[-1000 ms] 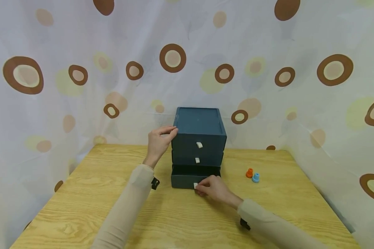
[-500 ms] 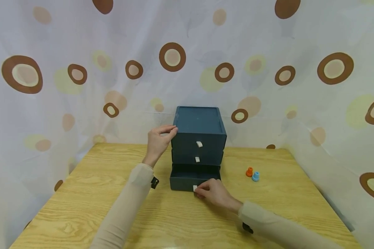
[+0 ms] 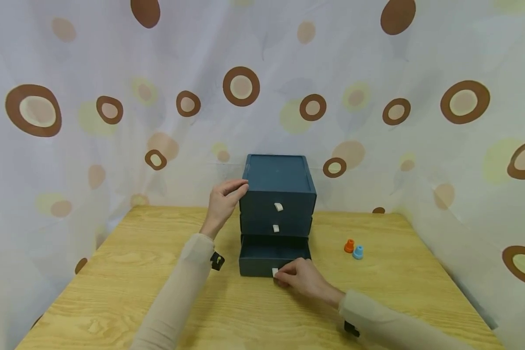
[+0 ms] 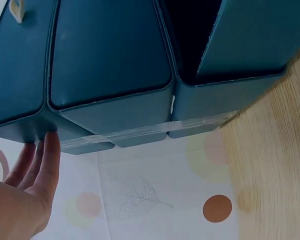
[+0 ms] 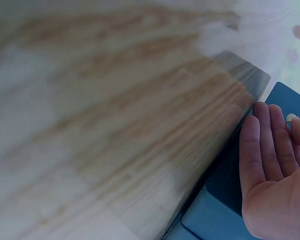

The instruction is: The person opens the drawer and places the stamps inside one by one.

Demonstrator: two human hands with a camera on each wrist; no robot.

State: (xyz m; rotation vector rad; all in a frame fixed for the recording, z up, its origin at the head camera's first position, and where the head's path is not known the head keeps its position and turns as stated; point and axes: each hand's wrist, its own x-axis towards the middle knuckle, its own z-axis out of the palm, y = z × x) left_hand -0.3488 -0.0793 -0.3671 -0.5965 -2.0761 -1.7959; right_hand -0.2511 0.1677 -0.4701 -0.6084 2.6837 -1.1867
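Note:
A dark blue three-drawer box (image 3: pixel 278 187) stands at the back middle of the wooden table (image 3: pixel 113 287). Its bottom drawer (image 3: pixel 272 257) is pulled partly out. My right hand (image 3: pixel 298 279) pinches the small white tab (image 3: pixel 274 272) on that drawer's front. My left hand (image 3: pixel 224 201) rests with straight fingers against the box's upper left edge, steadying it. In the left wrist view the fingers (image 4: pixel 46 165) touch the box's corner (image 4: pixel 40 125). In the right wrist view the right hand (image 5: pixel 270 165) lies by the blue drawer (image 5: pixel 225 205), the tab (image 5: pixel 290 118) at its fingertips.
An orange cap (image 3: pixel 349 245) and a light blue cap (image 3: pixel 358 252) sit on the table right of the box. A spotted curtain (image 3: pixel 70 97) closes in the back and both sides.
The bottom drawer has slid further out toward me, drawn by my right hand on its tab. The left hand stays on the box.

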